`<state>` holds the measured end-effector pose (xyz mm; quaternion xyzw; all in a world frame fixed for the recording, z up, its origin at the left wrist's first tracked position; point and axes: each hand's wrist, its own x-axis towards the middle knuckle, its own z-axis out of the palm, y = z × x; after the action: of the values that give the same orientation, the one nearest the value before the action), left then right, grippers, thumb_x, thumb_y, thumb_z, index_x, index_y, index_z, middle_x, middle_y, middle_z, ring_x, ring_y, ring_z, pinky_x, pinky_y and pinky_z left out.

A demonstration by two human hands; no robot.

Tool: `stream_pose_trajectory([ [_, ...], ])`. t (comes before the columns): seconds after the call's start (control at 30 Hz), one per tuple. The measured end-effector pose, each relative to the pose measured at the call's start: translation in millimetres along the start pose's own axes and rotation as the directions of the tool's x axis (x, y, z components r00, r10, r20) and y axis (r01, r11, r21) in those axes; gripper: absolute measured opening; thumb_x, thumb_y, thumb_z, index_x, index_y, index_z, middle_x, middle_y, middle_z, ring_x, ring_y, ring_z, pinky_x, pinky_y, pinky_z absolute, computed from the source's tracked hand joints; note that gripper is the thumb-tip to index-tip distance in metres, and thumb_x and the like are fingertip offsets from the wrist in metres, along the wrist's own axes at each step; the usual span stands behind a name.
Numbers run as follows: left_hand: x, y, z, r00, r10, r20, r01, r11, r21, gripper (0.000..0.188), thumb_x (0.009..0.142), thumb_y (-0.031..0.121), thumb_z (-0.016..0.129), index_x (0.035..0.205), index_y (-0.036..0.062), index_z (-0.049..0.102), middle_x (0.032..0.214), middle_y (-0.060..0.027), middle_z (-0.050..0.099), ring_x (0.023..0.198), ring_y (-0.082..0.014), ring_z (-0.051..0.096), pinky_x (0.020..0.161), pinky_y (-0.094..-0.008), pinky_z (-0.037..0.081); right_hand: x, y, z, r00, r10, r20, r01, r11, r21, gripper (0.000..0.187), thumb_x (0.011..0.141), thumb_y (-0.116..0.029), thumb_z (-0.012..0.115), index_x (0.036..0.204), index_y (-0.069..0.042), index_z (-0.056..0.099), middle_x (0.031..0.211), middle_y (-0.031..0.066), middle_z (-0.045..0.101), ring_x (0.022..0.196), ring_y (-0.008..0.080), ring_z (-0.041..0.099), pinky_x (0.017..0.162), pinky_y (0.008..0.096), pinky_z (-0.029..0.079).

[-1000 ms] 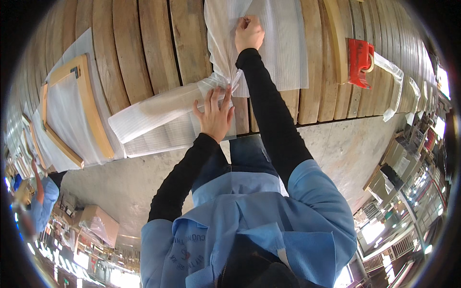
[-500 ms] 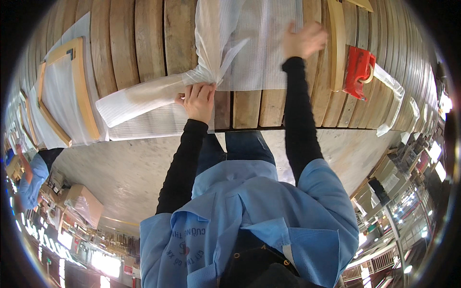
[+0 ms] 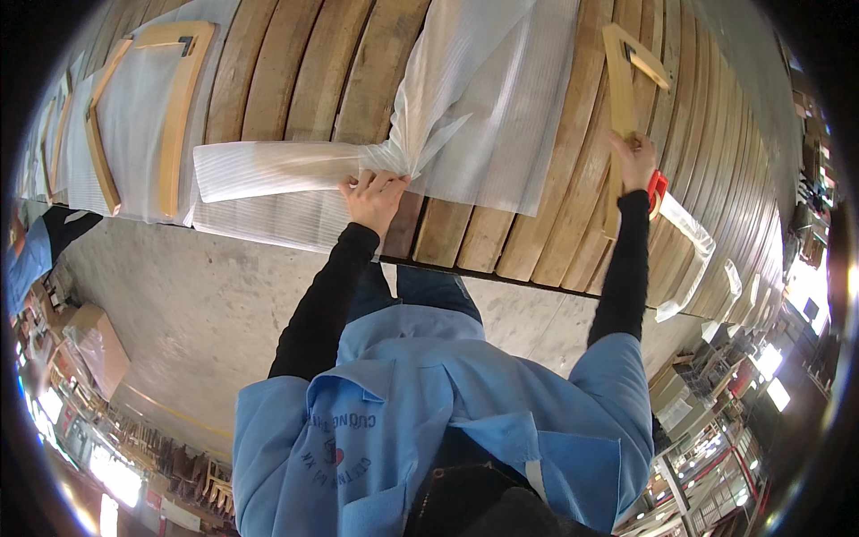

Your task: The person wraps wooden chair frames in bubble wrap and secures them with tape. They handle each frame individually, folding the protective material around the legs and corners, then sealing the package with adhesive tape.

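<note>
- The left hand point(image 3: 374, 199) had its fingers bent down onto the gathered part of a white translucent sheet point(image 3: 492, 157), clamping the folds near the table's near edge.
- The sheet lay in the middle of the slatted wooden table point(image 3: 313, 67), its wrapped arm point(image 3: 277, 167) reaching left and its flatter part spreading to the far right of the bunch; a tan shape showed faintly through the layers.
- The right hand point(image 3: 636, 161) was well apart from the left, over a bare wooden piece point(image 3: 619, 85) and just beside a red dispenser point(image 3: 659, 188). The hand hid part of the dispenser, so whether it had closed on either one could not be told.
- If the left fingers eased off, the twisted folds would probably spring open, since no fastening was visible there.
- A pointed loose flap point(image 3: 447, 134) stood up beyond the bunch and might stay out of any wrap.
- The pale strip point(image 3: 687, 234) beside the dispenser could snag or stick to the slats if dragged.
- A careless sweep of the right wrist might knock the wooden piece askew.
</note>
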<state>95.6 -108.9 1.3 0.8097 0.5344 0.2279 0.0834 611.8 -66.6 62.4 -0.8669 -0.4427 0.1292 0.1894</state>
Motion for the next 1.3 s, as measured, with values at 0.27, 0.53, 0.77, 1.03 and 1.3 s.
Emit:
stream_pose_trajectory([
  [0.27,-22.6,28.6,-21.0,0.970,-0.056,0.235,0.024,0.990,0.136,0.044,0.087,0.019,0.065,0.131,0.0216,0.063,0.117,0.0040,0.057,0.097,-0.0200,0.056,0.082,-0.0481,0.039,-72.5,-195.1,-86.1,0.751,-0.652,-0.102,0.645,0.758,-0.097,0.051,0.076,-0.023,0.079,0.119,-0.005,0.060,0.093,0.0138,0.068,0.086,0.0323,0.069,0.073,0.0429,0.055],
  [0.53,-27.8,57.9,-27.0,0.879,-0.211,0.427,0.078,0.948,0.308,0.074,0.089,0.026,0.064,0.155,0.0090,0.037,0.144,-0.0036,0.048,0.098,-0.0239,0.057,0.080,-0.0468,0.042,-61.8,-289.0,-36.4,0.328,-0.765,0.554,0.915,0.404,0.017,0.045,0.069,-0.025,0.078,0.109,-0.015,0.061,0.090,0.0078,0.068,0.083,0.0321,0.068,0.068,0.0458,0.054],
  [0.77,-30.6,60.1,-23.2,0.876,-0.242,0.417,0.108,0.942,0.319,0.077,0.088,0.022,0.062,0.157,0.0064,0.033,0.151,-0.0075,0.044,0.114,-0.0327,0.060,0.103,-0.0575,0.039,-39.0,-311.1,86.5,-0.047,-0.779,0.625,0.993,0.028,0.111,0.042,0.071,-0.024,0.081,0.110,-0.022,0.065,0.107,0.0001,0.064,0.113,0.0241,0.059,0.093,0.0422,0.048],
  [1.03,-29.0,63.7,-26.4,0.804,-0.240,0.544,0.040,0.934,0.354,0.076,0.089,0.021,0.060,0.158,0.0046,0.031,0.154,-0.0051,0.039,0.091,-0.0211,0.059,0.071,-0.0405,0.045,25.2,-319.1,166.7,-0.210,-0.774,0.597,0.974,-0.218,0.061,0.054,0.064,-0.010,0.086,0.111,-0.025,0.065,0.117,0.0007,0.057,0.122,0.0254,0.051,0.111,0.0442,0.038],
  [1.3,-22.1,58.3,-47.4,0.798,-0.191,0.571,0.200,0.979,0.047,0.068,0.088,0.022,0.065,0.150,0.0050,0.044,0.149,-0.0089,0.045,0.094,-0.0245,0.061,0.078,-0.0448,0.047,35.2,-314.8,199.0,-0.224,-0.733,0.642,0.905,-0.401,-0.142,0.040,0.088,-0.029,0.065,0.127,-0.022,0.063,0.137,0.0069,0.056,0.128,0.0278,0.052,0.108,0.0562,0.037],
])
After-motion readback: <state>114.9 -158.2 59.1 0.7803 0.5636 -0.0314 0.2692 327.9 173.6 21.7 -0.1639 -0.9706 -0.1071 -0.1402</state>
